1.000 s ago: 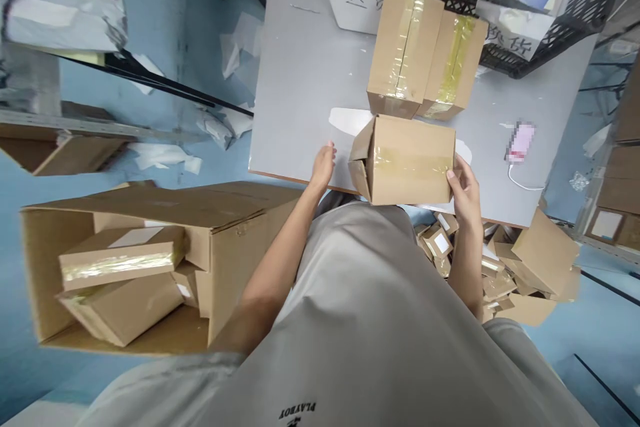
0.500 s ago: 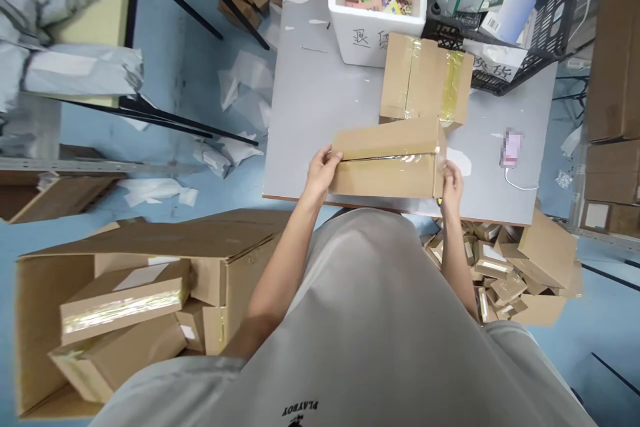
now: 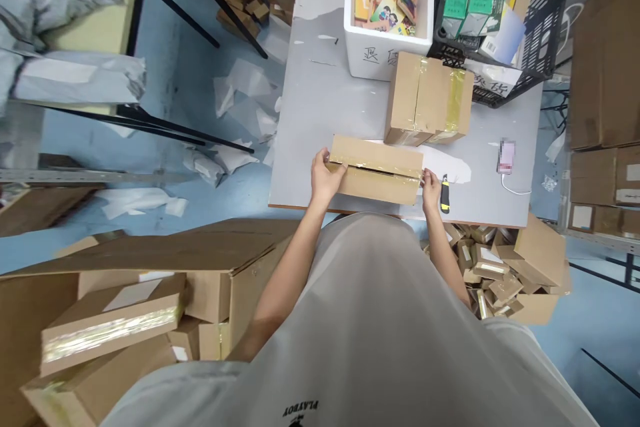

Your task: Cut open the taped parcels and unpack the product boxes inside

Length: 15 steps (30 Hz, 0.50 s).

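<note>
Between my two hands is a long cardboard box [image 3: 377,163], with a dark gap along the seam of its top flaps and cut tape beside it. My left hand [image 3: 326,177] grips its left end, the thumb on top. At the box's right end, my right hand [image 3: 431,188] has its fingers closed on the edge. A utility knife [image 3: 445,195], black and yellow, lies just right of that hand. Behind the box stands a taped carton [image 3: 429,99], next to a patch of white paper [image 3: 453,165] on the grey table [image 3: 305,113].
At the table's back stand a white foam bin [image 3: 373,53] of booklets and a black crate [image 3: 543,33] of green boxes. A pink device [image 3: 506,157] with a cable lies right. Large cartons full of parcels [image 3: 115,320] and small boxes [image 3: 493,263] flank me.
The long box has come down nearer the table and slightly left, with both hands still on it. The utility knife and white paper now show, and the seam gap looks wider.
</note>
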Tool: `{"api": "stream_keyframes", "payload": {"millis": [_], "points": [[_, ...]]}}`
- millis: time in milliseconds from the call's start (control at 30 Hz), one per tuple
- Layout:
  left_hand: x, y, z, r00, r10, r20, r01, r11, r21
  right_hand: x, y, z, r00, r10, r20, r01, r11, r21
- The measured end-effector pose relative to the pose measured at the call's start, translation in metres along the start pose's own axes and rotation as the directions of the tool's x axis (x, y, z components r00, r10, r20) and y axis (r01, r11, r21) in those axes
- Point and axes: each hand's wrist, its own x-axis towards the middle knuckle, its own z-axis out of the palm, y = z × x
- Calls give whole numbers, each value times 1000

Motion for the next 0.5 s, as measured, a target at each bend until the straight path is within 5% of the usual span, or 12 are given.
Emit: {"api": "stream_keyframes", "payload": {"millis": [133,333,500], "points": [[-18,1,-9,999,25,-39,-25,1000,11,-13,-17,-21,995,83,-55,-82,996,35],[-20,4,-39,1000,-15,-8,13,983,-183,-14,-45,-20,998,-52,-21,53,996,76],[-36,-3,-56,987,-55,152,85,977,-194,16,-67,-5,965,-261,16,260,964,58]]}}
